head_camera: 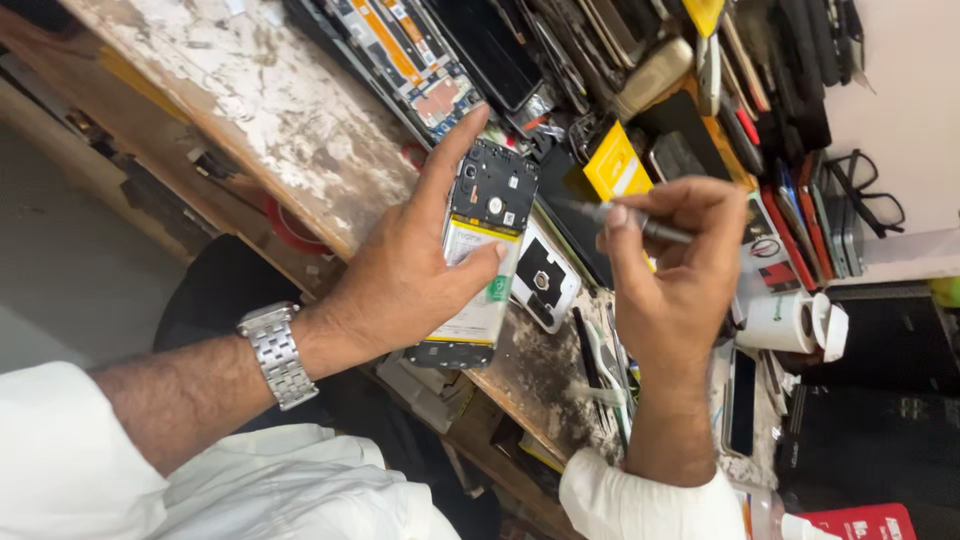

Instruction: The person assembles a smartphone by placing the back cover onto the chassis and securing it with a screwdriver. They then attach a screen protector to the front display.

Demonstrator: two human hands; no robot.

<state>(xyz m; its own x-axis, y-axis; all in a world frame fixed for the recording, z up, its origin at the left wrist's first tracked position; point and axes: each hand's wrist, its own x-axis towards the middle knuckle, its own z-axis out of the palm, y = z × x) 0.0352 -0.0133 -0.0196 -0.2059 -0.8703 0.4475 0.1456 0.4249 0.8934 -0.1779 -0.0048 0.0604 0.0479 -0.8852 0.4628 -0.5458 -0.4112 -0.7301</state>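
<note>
Opened phone (478, 255) gripped by its edges in left hand (405, 270), above table (290, 120); light, stiff, fragile inside. Right hand (670, 270) fingers pinched on thin tool (630, 222), probably a screwdriver.

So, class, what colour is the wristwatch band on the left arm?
Silver: the linked metal wristwatch band shows clearly in the head view.

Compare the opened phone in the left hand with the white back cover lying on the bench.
The opened black phone with its pale battery exposed is held up in the left hand; the white plastic back cover lies flat on the worn bench, untouched. The phone shows internals; the cover is a shell. Both are phone parts.
</note>
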